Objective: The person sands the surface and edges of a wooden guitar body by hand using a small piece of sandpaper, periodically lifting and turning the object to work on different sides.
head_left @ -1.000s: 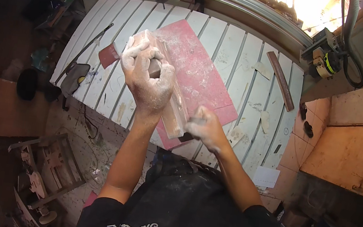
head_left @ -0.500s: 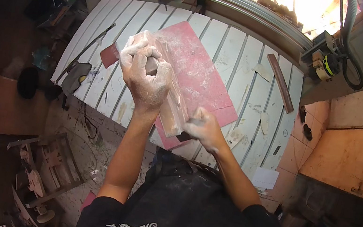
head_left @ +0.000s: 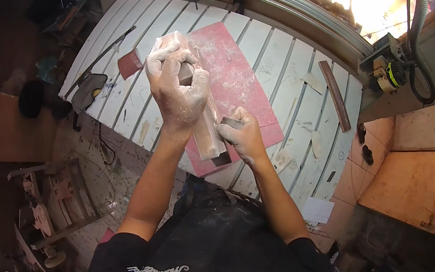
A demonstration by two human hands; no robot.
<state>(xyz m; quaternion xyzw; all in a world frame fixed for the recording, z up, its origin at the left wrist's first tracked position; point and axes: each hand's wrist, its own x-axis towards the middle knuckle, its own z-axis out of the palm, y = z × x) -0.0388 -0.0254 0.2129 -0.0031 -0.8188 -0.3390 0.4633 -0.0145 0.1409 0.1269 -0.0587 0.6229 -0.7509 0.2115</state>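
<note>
Along the left side of the red board (head_left: 251, 87), which lies on the white slatted surface (head_left: 268, 47), a long dusty wooden piece (head_left: 208, 137) is noted. Its long axis slants from the board's far left corner to its near end, toward the wearer; whether its underside rests on the board cannot be determined. Left hand (head_left: 178, 101): over the board's far left part, fingers curled and closed on the far half of the piece; this hand is the nearer, being in contact. Right hand (head_left: 244, 137): over the board's near half, at the right flank of the piece close to its near end, fingers bent and pinching a small grey block (head_left: 232, 122) against the thumb. From these right fingers the piece lies immediately to the left; contact between thumb and wood cannot be confirmed. Left of the board, well apart from the right hand, lies a small red pad (head_left: 130, 64); right of it, a curved brown strip (head_left: 335, 96).
</note>
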